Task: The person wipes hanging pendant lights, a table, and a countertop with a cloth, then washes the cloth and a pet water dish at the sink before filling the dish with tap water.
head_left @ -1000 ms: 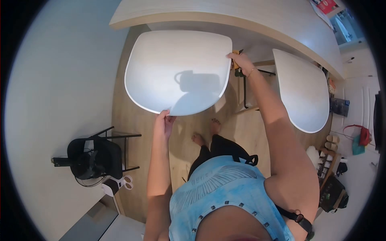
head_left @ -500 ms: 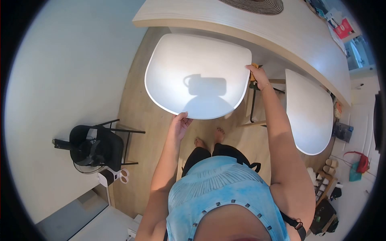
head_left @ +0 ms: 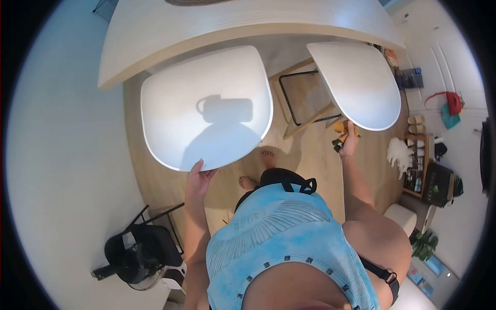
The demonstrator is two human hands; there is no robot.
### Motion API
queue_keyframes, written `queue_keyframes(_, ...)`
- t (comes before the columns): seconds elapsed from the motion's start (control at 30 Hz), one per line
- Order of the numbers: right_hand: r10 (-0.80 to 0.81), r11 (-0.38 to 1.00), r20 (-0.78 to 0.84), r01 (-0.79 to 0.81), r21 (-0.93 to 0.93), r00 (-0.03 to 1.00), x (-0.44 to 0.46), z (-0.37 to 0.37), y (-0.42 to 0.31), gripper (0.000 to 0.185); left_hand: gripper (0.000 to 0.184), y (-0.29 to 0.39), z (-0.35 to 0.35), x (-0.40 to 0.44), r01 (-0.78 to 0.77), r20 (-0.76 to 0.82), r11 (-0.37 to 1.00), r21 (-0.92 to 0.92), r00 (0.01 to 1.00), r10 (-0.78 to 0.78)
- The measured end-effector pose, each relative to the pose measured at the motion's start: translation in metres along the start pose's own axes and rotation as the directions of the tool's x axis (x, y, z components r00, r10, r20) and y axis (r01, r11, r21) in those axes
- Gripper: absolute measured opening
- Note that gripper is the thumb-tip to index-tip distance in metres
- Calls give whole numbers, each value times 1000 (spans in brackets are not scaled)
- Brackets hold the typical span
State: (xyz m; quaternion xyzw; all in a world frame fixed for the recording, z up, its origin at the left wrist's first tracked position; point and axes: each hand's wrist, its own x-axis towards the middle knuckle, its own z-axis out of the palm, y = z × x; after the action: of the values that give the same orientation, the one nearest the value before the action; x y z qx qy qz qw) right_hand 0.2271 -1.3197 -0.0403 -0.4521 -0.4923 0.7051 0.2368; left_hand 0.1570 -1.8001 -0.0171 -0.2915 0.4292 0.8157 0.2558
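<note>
My left hand (head_left: 200, 181) grips the front rim of a white chair (head_left: 206, 77), thumb on top and fingers at the edge. A shadow falls across that smooth seat. Over on the right, my right hand (head_left: 349, 143) is closed round a crumpled yellow cloth (head_left: 341, 127) with dark green parts. That hand is just below the front edge of a second white chair (head_left: 361, 82); whether it touches the chair I cannot tell. This second chair has wooden legs and a black metal frame.
A pale table (head_left: 248, 20) with a wooden edge runs along the far side, above both chairs. At lower left stands a black folding chair (head_left: 168, 243) with a dark fan-like object on it. A shoe rack (head_left: 417, 163) and bags are at the right wall.
My right hand has left the first chair's right side with the cloth and moved to the second chair's front. The view has swung right. My left hand stays on the first chair's rim.
</note>
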Motion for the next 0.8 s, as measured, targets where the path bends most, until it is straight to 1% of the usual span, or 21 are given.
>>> queue_keyframes(0.03, -55, 995, -47, 51, -83, 997, 0, -5, -4, 40, 37, 0, 0, 3, 1, 30, 1000, -16, 1000, 0)
queue_keyframes(0.07, -58, 995, -58, 53, -79, 997, 1, -4, -4, 40, 37, 0, -1, 6, 6, 38, 1000, -9, 999, -5)
queue_keyframes(0.13, -3, 996, -105, 13, 87, 994, -7, 11, -3, 34, 36, 1, 1, 1, -8, -21, 1000, -20, 1000, 8)
queue_keyframes(0.17, 30, 991, -118, -14, 135, 993, -11, 19, -4, 31, 36, 0, -1, 0, -5, -30, 1000, -22, 1000, 5)
queue_keyframes(0.2, 36, 991, -116, -20, 134, 993, -11, 26, -7, 31, 36, 0, -1, 1, -3, -20, 1000, -30, 1000, 3)
queue_keyframes(0.27, -4, 985, -91, 19, 171, 996, -13, 32, -6, 30, 36, 1, -5, 3, 2, -7, 1000, -25, 1000, -2)
queue_keyframes(0.3, -17, 991, -101, 30, 133, 995, -10, 32, -4, 30, 36, 0, -6, 4, 5, 22, 999, -34, 1000, -4)
queue_keyframes(0.33, -13, 990, -104, 28, 141, 994, -10, 29, -3, 30, 36, 1, -8, 4, 5, 52, 999, -45, 999, -3)
queue_keyframes(0.4, 50, 995, -59, -44, 92, 997, -6, 32, -9, 29, 36, 1, -7, 3, 10, 55, 1000, -24, 998, -9)
queue_keyframes(0.43, 48, 994, -48, -43, 97, 998, -5, 35, -11, 29, 36, 1, -6, 1, 22, 50, 1000, -11, 999, -21)
queue_keyframes(0.5, 8, 1000, -22, -8, 21, 1000, -8, 43, -11, 30, 36, -1, -3, -4, 19, 62, 999, -29, 998, -17)
queue_keyframes(0.53, 14, 1000, 2, -14, 22, 1000, -5, 43, -9, 30, 37, -1, -2, -6, 22, 75, 999, -49, 997, -18)
queue_keyframes(0.57, -14, 998, -4, 14, 58, 1000, -2, 42, -5, 31, 37, -1, -4, -8, -5, 56, 998, -60, 998, 8)
queue_keyframes(0.6, -37, 995, -3, 38, 95, 999, 1, 43, -3, 32, 37, -2, -3, -8, 2, 67, 999, -39, 998, 1)
queue_keyframes(0.63, -55, 991, 50, 49, 121, 997, 3, 42, -2, 33, 37, -2, -1, -9, 6, 74, 1000, -21, 997, -4)
queue_keyframes(0.67, -71, 988, 102, 56, 145, 992, 3, 39, 0, 33, 37, -1, 4, -11, -27, 45, 999, -41, 999, 29)
queue_keyframes(0.73, -25, 989, 80, 14, 146, 997, -14, 45, -11, 34, 40, 0, 9, -13, -18, 134, 999, -37, 991, 22)
queue_keyframes(0.77, -17, 992, 122, 1, 130, 992, -20, 51, -18, 34, 40, -3, 10, -13, -41, 107, 997, -66, 993, 48)
queue_keyframes(0.8, -12, 989, 89, -1, 151, 996, -27, 57, -22, 35, 40, -6, 11, -11, -38, 97, 995, -88, 994, 46)
